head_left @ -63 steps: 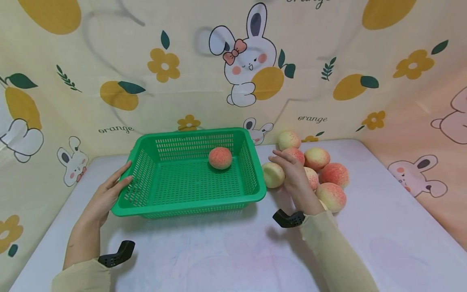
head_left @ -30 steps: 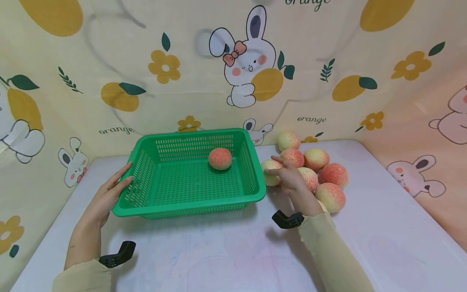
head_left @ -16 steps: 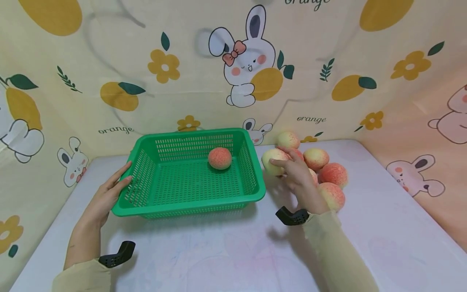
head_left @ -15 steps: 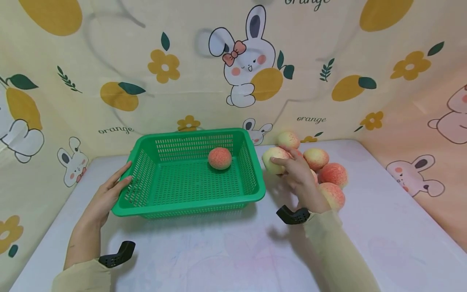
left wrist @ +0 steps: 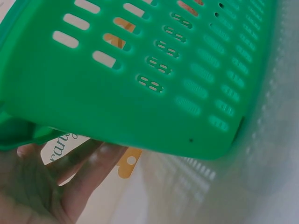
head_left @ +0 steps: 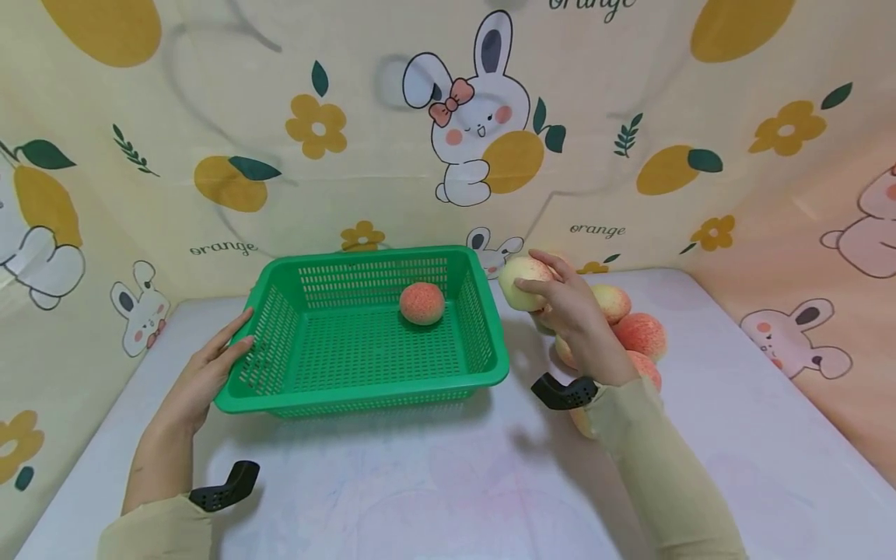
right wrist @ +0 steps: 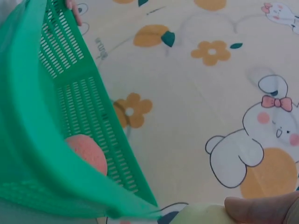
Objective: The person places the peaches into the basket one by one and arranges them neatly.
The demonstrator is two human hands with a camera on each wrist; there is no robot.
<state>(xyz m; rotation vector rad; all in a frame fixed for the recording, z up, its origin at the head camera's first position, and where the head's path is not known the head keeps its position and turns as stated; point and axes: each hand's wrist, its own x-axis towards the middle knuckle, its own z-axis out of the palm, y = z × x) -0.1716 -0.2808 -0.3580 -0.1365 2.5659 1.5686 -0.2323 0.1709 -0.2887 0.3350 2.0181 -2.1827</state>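
Observation:
My right hand holds a pale yellow peach between thumb and fingers, lifted close beside the right end of the green basket. In the right wrist view, the thumb lies on that pale peach at the bottom edge. My left hand grips the basket's left end, fingertips at the rim. The left wrist view shows its fingers against the outside of the basket wall. One reddish peach lies inside the basket, toward the back right.
Several more peaches lie to the right on the white table, among them a red one and a yellow-red one; my right hand and forearm partly hide some. A printed cloth with rabbits and oranges hangs behind.
My right hand reached the pale peach beside the basket, took hold of it and raised it up and back. One peach now shows below my right wrist. Left hand and basket stay put.

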